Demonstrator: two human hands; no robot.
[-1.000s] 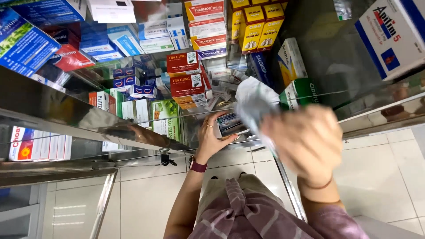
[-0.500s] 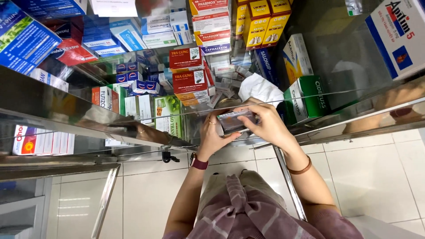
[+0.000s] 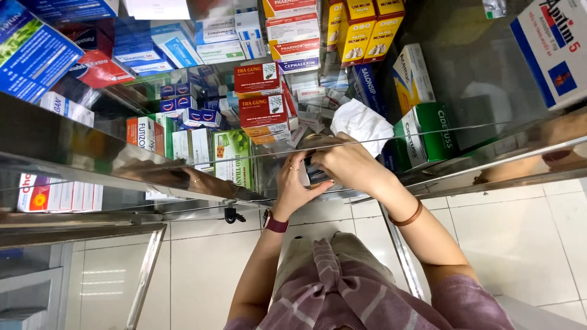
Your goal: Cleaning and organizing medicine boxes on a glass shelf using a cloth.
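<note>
- Right now I see a small dark box [image 3: 315,173], mostly hidden, pinched between both hands at the glass cabinet's open front.
- My left hand [image 3: 295,186] cups it from below, fingers curled.
- My right hand [image 3: 347,164] closes over its top.
- Crumpled white paper [image 3: 362,124] lies just behind; a green-and-white carton [image 3: 428,134] stands beside it.

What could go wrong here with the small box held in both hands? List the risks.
1. The small box is mostly covered by the right hand and only pinched by the left hand; it might slip.
2. The white plastic bag and the stacked red boxes sit close by; an elbow or wrist could knock them.
</note>
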